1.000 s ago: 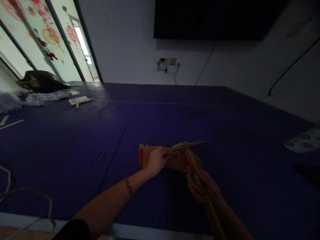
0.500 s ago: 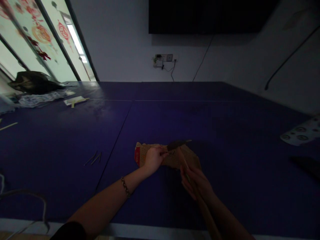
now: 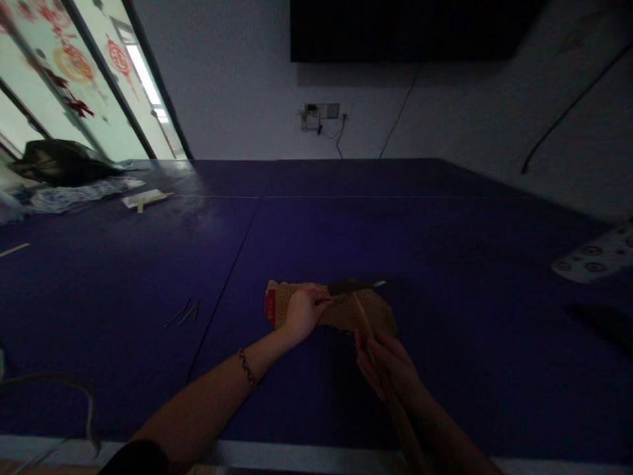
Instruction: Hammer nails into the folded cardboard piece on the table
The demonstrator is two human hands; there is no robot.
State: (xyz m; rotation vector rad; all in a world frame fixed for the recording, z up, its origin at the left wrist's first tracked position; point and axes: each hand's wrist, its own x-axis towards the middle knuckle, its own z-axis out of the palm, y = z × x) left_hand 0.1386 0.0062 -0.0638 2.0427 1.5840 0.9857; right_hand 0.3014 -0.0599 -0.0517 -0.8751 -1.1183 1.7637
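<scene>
My right hand (image 3: 388,363) is wrapped around the wooden handle of a hammer (image 3: 363,316). Its dark head lies over the far edge of a crumpled brown cardboard piece (image 3: 378,313) with a red patch at its left end. My left hand (image 3: 304,310) rests on the cardboard, thumb and fingers pinched on what looks like a thin nail, mostly hidden, close beside the hammer head. Several loose nails (image 3: 182,313) lie to the left on the dark blue tabletop (image 3: 297,237).
A white cable (image 3: 89,402) loops at the near left edge. Far left are a dark bag (image 3: 64,161) and a white packet (image 3: 146,198). At right lie a patterned pale object (image 3: 596,257) and a dark flat object (image 3: 601,323). A wall and screen (image 3: 415,30) stand behind.
The hammer head has shifted slightly and its handle sits a little lower. Both hands stay in nearly the same place and keep their grips; the view has moved slightly.
</scene>
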